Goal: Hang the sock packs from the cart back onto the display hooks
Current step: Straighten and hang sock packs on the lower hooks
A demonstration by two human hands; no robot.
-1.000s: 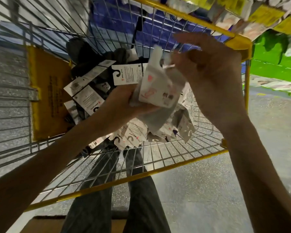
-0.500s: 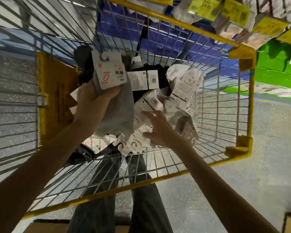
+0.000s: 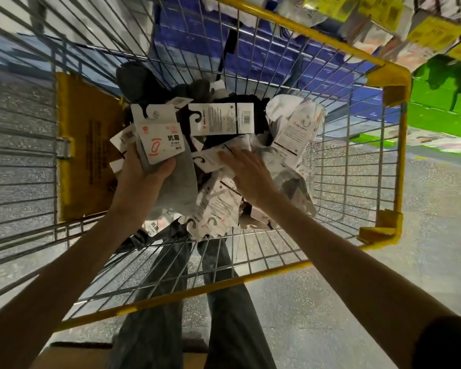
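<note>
- Left grip [image 3: 144,179]: clenched round a grey sock pack [image 3: 181,179], thumb across the foot of its white card, held over the heap.
- Right grip [image 3: 250,177]: released, fingers straight, lying on the loose sock packs [image 3: 218,209] just beside the held one.
- Loose sock packs: heaped inside the yellow-rimmed wire cart [image 3: 395,161]; a black pack [image 3: 218,122] lay at the far side.
- Yellow price tags [image 3: 434,33]: upper right, blurred, seemingly among hanging packs.

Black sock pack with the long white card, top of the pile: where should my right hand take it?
Pinch the white card at its hook cutout end, coming from above: the card lies flat and uncovered on the pile, and is probably the pack's stiffest part.
</note>
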